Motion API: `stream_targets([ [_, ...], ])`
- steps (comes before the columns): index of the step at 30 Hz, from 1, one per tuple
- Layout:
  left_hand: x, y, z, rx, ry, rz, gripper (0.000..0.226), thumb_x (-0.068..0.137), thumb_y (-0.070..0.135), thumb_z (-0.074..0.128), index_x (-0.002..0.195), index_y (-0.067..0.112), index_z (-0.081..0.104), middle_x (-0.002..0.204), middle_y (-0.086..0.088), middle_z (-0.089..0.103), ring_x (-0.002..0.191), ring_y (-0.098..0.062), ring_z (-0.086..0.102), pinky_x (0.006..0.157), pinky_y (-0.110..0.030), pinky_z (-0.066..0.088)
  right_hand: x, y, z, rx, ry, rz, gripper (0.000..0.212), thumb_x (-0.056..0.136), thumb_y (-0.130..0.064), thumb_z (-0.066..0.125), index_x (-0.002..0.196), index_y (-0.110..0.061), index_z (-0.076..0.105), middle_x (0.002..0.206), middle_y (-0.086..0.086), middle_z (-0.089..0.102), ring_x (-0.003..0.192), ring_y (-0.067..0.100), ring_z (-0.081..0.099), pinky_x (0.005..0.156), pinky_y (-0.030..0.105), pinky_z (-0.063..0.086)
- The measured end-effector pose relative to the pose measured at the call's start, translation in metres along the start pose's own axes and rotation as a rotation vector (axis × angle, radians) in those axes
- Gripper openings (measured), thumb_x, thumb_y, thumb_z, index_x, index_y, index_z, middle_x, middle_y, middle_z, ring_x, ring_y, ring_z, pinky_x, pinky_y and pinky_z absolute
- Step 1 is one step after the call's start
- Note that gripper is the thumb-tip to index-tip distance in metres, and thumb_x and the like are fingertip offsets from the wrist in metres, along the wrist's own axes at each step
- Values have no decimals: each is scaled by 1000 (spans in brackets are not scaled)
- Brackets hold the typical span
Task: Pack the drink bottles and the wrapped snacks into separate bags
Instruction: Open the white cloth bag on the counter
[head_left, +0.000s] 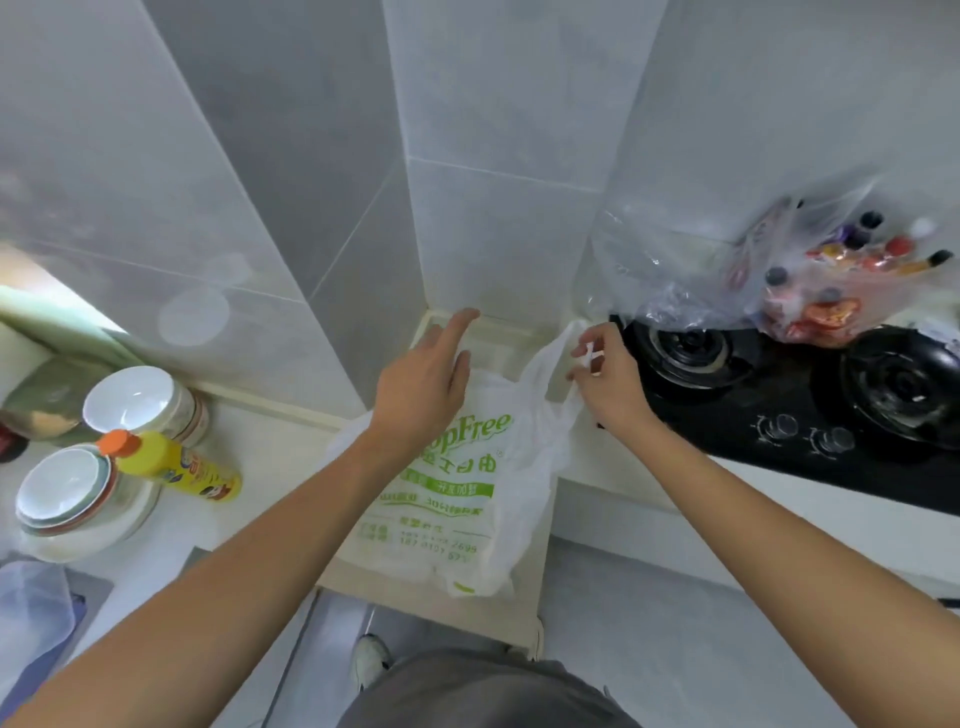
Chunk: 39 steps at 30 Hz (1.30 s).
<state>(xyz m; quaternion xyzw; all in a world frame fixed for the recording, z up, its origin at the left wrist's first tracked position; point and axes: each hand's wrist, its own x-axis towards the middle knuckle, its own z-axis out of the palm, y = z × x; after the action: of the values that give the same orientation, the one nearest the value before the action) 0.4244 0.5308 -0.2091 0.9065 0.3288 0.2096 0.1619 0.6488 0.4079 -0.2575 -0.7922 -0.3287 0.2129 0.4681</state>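
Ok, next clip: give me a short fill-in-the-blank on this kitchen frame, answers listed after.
1. The right hand pinches a handle of the white bag printed in ____ lettering.
2. The left hand, fingers straight, hovers over that ____.
3. The clear bag of bottles and snacks sits at the back of the black ____.
4. The yellow bottle has an ____ cap.

Answers: green; bag; stove; orange

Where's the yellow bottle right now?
The yellow bottle lies on its side at the left of the counter, beside the stacked bowls.
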Motion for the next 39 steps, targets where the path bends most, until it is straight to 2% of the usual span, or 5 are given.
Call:
stream_targets([
  [4,24,7,-12,220,-8,126,57,82,3,57,135,23,53,116,-10,45,92,-31,52,53,-39,49,11,-23,-23,122,-12,-37,55,86,19,47,127,-18,44,109,9,61,76,16,65,71,36,61],
  [10,24,-1,29,549,-408,563,60,73,-3,66,129,18,64,138,-7,60,136,-32,46,120,-44,27,16,-23,-34,-99,-208,-62,43,89,8,51,118,-20,65,101,1,71,87,8,60,76,13,43],
  [24,-33,-47,87,725,-819,250,59,106,46,30,159,22,23,140,-10,55,123,-29,54,104,-41,35,-12,31,-14,-984,-728,-215,52,95,-66,53,135,-33,61,107,-4,65,111,21,49,81,36,17],
  [28,-27,-55,96,679,-779,138,61,107,47,23,161,18,18,128,-10,65,121,-29,55,100,-40,38,-20,34,-16,-896,-726,-240,34,104,-53,49,108,-33,76,79,-15,60,87,12,50,81,37,20],
  [39,-21,-81,96,685,-867,331,53,108,47,23,126,20,65,141,-1,52,130,-27,36,105,-42,31,-33,45,-8,-793,-946,-205,26,103,-29,59,78,-23,64,147,-10,55,135,14,40,101,36,29],
])
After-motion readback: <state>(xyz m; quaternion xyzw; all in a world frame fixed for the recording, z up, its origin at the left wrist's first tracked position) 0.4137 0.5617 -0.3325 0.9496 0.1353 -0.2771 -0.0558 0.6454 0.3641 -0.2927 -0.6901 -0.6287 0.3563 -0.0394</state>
